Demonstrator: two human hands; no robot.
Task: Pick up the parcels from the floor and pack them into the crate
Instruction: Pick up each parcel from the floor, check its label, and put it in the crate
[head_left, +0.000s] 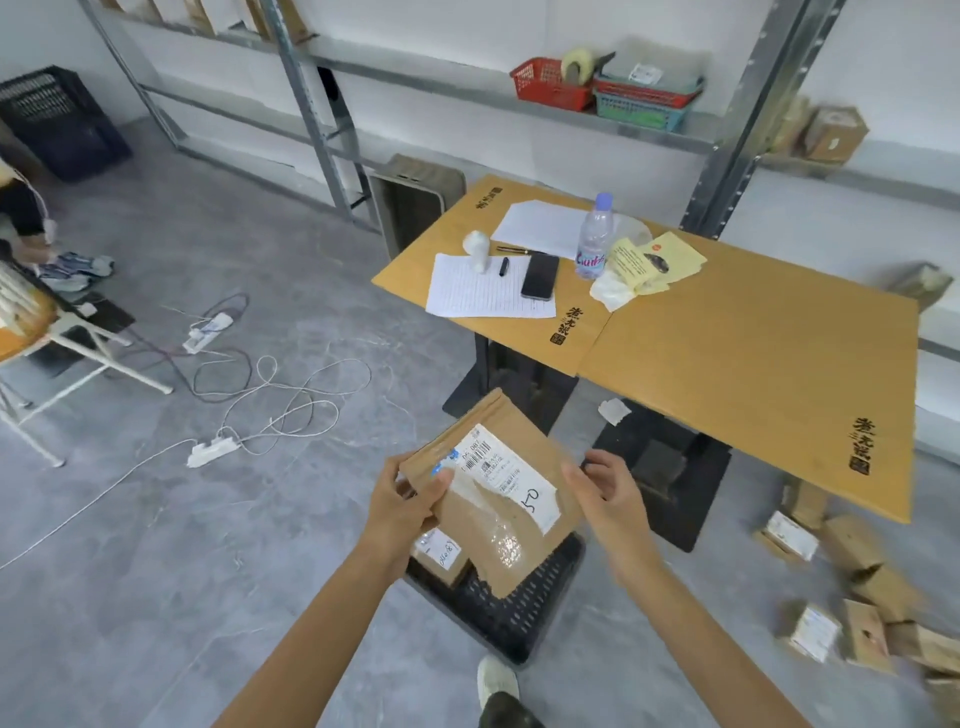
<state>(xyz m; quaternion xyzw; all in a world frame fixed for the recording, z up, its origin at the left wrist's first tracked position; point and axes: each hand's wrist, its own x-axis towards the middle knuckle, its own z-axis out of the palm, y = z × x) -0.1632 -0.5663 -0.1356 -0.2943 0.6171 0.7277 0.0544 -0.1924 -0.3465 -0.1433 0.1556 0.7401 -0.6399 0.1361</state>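
Grey floor (182, 519) and crate (524, 618) below, left hand (410, 499) grips a parcel (488, 525), right hand (605, 491) open beside.

Grey floor (182, 597), black crate (524, 613), parcels (852, 545) heaped right, cables (291, 395) left

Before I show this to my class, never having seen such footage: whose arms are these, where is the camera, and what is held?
One picture, from a camera worn on a person's head, looking down at their own bare arms; no machine. The left hand grips a brown padded parcel with a shipping label; the right hand is open beside its right edge. Below is a black crate already holding a labelled parcel. More parcels lie on the floor at right. The cardboard tabletop carries papers, a phone and a water bottle.
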